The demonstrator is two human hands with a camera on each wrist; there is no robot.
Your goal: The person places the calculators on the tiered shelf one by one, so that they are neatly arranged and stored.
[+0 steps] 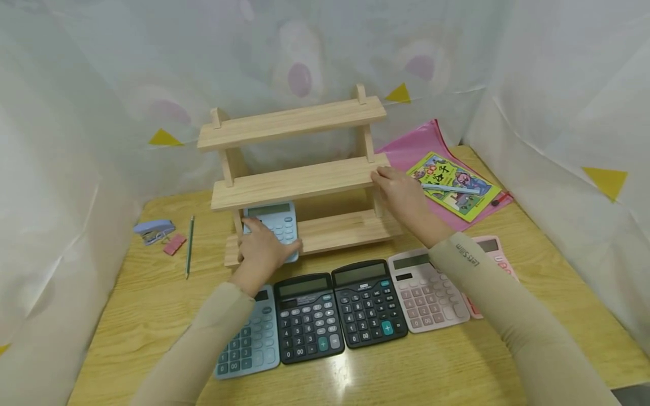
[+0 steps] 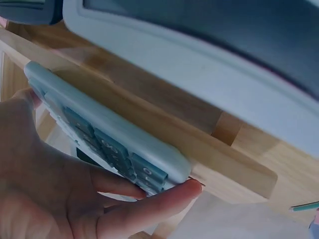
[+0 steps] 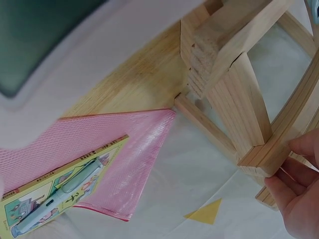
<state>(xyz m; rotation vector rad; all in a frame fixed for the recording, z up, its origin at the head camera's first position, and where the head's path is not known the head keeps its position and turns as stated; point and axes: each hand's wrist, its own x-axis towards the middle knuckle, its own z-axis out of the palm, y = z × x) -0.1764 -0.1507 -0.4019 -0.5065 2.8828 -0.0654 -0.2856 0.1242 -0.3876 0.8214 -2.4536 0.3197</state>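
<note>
A light blue calculator [image 1: 284,225] stands tilted back on the bottom board of a three-tier wooden shelf [image 1: 299,183], at its left end. My left hand [image 1: 261,248] holds this calculator by its sides, thumb on one edge and fingers on the other. In the left wrist view, the calculator [image 2: 107,124] rests against the board's edge, between the digits of the left hand [image 2: 55,184]. My right hand [image 1: 403,194] grips the right end of the middle board. The right wrist view shows the right hand [image 3: 299,194] with its thumb and fingers on opposite faces of that board.
Before the shelf lie a blue calculator [image 1: 261,338], two black calculators [image 1: 307,327] and two pink ones [image 1: 431,299], partly under my sleeves. At left are a stapler [image 1: 154,228], a pink binder clip [image 1: 175,244] and a pencil [image 1: 190,248]. A pink pouch [image 1: 413,144], booklet [image 1: 457,197] and pen [image 1: 452,189] lie right.
</note>
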